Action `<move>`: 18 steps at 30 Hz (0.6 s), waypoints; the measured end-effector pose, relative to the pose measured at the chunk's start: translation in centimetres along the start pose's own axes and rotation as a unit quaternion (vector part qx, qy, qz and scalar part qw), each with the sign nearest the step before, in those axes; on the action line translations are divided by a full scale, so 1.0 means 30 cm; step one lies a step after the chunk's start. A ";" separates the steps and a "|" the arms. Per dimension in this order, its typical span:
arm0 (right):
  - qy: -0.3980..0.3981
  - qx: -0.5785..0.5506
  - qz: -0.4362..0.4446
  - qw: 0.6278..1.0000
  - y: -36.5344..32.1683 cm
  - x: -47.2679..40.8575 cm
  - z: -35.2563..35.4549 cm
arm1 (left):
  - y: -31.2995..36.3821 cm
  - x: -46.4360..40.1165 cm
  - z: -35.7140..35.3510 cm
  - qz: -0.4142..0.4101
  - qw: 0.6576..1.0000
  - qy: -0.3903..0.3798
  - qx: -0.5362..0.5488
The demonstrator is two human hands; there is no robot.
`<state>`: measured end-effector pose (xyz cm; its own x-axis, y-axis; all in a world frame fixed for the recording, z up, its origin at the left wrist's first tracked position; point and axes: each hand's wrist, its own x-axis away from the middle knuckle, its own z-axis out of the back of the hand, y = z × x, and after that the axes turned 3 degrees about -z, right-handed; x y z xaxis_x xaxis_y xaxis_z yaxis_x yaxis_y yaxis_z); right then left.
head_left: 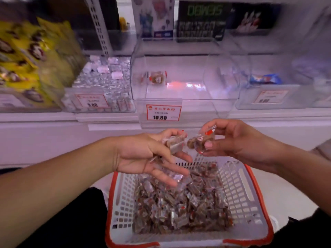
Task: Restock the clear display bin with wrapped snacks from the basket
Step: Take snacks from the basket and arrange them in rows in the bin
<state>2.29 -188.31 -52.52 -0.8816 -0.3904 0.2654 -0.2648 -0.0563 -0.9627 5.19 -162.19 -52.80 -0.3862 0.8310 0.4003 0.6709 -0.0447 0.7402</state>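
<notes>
- I have a few wrapped snacks in each hand, up above the basket [238,190] and just below the clear bin [186,97].
- My left hand [143,154] pinches some packs [174,143] between thumb and first finger. The other fingers are spread out loose underneath.
- My right hand [238,140] has its fingers curled round another small bunch [200,140]. My thumb presses on the front.
- The two bunches are almost touching in the middle. The picture is blurry there, so I can't count how many packs I hold.
- The rest of the snacks [179,203] lie in a big heap in the white basket with the red rim.
- The clear bin is nearly bare. I see only one pack [157,78] near its back left side.
- The price tag [163,112] sits on the bin's front.
- I think these snacks are very light. The wrappers look shiny and crinkly, so they could slide out of my fingers.
- The inside looks like a small brown block, maybe a bit firm. I would squeeze gently on the fat middle, not on the thin flat ends of the wrapper.
- A small bunch is safer than a big one. Loose packs at the edge of a handful could drop back down.
- The bin's open top is above its front wall, so I think I must lift over it and let go low inside.
</notes>
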 end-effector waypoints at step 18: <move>0.111 0.331 0.118 0.929 -0.061 -0.043 0.004 | 0.103 -0.103 -0.026 -0.009 0.992 0.054 -0.115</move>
<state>3.96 -187.82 -51.10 -0.9631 -0.2681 -0.0233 0.1796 -0.5761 -0.7974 7.95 -165.32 -51.34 -0.4698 0.7695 0.4327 0.5058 -0.1671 0.8463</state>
